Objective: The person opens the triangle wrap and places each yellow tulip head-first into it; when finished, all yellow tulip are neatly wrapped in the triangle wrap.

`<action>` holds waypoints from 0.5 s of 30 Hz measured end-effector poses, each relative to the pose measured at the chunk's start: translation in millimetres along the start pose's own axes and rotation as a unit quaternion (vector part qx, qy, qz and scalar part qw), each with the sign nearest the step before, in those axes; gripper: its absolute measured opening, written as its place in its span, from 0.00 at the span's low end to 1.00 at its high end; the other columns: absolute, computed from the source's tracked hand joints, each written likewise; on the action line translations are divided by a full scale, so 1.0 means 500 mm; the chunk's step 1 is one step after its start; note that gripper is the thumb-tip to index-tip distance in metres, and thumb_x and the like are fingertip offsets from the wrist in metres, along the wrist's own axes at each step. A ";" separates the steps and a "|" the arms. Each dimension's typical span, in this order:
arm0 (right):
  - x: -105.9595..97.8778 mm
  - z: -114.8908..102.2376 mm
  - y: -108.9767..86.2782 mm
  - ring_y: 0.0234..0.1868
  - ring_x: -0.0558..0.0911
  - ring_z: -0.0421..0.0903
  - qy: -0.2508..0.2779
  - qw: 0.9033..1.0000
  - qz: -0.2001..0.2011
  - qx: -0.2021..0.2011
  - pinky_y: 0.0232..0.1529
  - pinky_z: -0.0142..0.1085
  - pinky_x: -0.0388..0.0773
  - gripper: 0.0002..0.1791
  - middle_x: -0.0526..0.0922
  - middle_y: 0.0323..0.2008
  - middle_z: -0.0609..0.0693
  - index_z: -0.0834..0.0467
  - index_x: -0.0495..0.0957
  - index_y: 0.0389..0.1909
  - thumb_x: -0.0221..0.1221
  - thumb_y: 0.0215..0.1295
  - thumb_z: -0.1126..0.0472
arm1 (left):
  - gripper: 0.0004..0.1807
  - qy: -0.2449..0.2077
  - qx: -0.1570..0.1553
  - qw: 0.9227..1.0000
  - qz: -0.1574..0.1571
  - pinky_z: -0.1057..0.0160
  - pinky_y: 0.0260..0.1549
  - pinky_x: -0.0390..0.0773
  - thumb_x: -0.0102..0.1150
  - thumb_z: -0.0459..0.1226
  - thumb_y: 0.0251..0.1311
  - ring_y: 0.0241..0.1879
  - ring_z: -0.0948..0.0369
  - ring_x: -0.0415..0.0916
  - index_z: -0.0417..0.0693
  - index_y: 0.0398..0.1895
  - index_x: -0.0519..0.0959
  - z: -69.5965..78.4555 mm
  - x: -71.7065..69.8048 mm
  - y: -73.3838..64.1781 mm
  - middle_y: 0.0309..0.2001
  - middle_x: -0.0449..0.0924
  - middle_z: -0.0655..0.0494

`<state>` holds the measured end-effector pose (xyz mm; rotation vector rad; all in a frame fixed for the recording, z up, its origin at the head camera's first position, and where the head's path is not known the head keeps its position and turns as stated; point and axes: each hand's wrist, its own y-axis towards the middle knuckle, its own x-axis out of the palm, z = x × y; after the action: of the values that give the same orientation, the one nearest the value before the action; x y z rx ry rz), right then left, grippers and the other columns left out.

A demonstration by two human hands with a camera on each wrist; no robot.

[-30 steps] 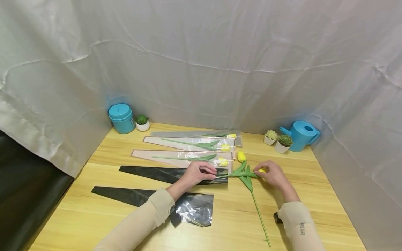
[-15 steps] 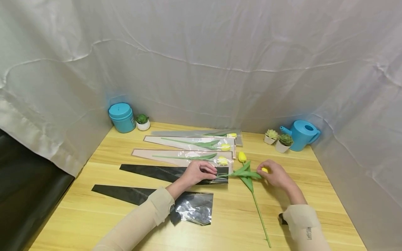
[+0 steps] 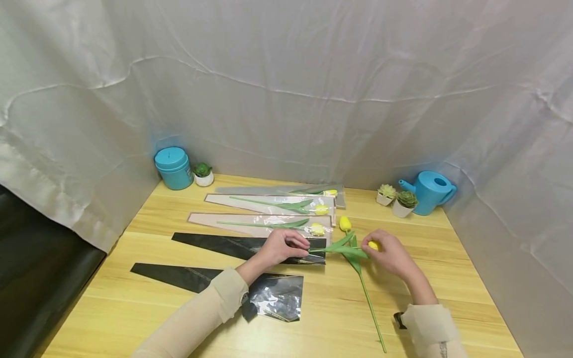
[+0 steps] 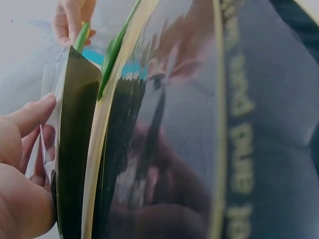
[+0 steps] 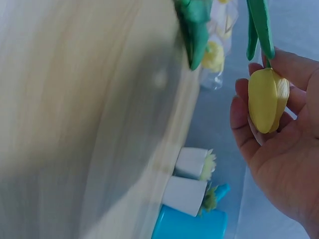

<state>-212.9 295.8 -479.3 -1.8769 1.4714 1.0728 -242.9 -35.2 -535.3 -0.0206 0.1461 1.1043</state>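
Note:
My left hand [image 3: 282, 247] pinches the wide mouth of a black flower sleeve [image 3: 210, 242] lying on the table. In the left wrist view, its thumb and fingers [image 4: 30, 117] grip the clear film and dark edge at the parted opening. My right hand [image 3: 390, 251] holds a yellow tulip [image 3: 373, 245] just below the bloom; the right wrist view shows that bloom [image 5: 264, 99] against the palm. The tulip's stem runs left to the sleeve mouth, its end hidden by the left hand. Beneath its leaves lies a second tulip [image 3: 344, 223], stem pointing toward me.
Another black sleeve [image 3: 279, 298] lies nearer me, under the left forearm. Sleeved tulips in pink-edged [image 3: 250, 222] and grey [image 3: 250, 190] wraps lie behind. A blue canister [image 3: 173, 169], potted succulents [image 3: 405, 204] and a blue watering can [image 3: 431, 194] stand at the back.
My right hand shifts slightly right with the tulip, then back left, while its forearm swings outward. The left hand stays at the sleeve mouth.

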 end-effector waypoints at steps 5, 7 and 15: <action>0.011 -0.023 -0.003 0.54 0.82 0.58 -0.001 1.000 0.006 -0.008 0.57 0.58 0.78 0.05 0.84 0.46 0.53 0.56 0.84 0.38 0.63 0.74 0.59 | 0.13 0.007 0.007 1.000 0.000 0.66 0.43 0.86 0.78 0.30 0.53 0.38 0.64 0.88 0.41 0.42 0.89 0.002 0.002 -0.001 0.41 0.91 0.46; 0.016 -0.032 -0.003 0.54 0.82 0.58 0.000 1.000 0.009 -0.009 0.58 0.58 0.78 0.05 0.85 0.46 0.53 0.55 0.84 0.37 0.63 0.73 0.59 | 0.13 0.010 0.010 1.000 -0.001 0.66 0.43 0.86 0.78 0.30 0.53 0.39 0.64 0.88 0.41 0.42 0.89 0.002 0.002 0.000 0.41 0.91 0.46; 0.038 -0.063 -0.004 0.53 0.83 0.58 -0.002 1.000 0.017 -0.016 0.58 0.59 0.79 0.07 0.85 0.46 0.52 0.55 0.84 0.36 0.63 0.73 0.57 | 0.14 0.018 0.023 1.000 -0.003 0.68 0.44 0.85 0.78 0.31 0.54 0.40 0.64 0.89 0.39 0.43 0.89 0.002 0.004 0.004 0.42 0.91 0.47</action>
<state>-200.9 260.8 -478.0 -1.8763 1.4965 1.1216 -243.7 -32.6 -534.3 -0.0002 0.2031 1.0950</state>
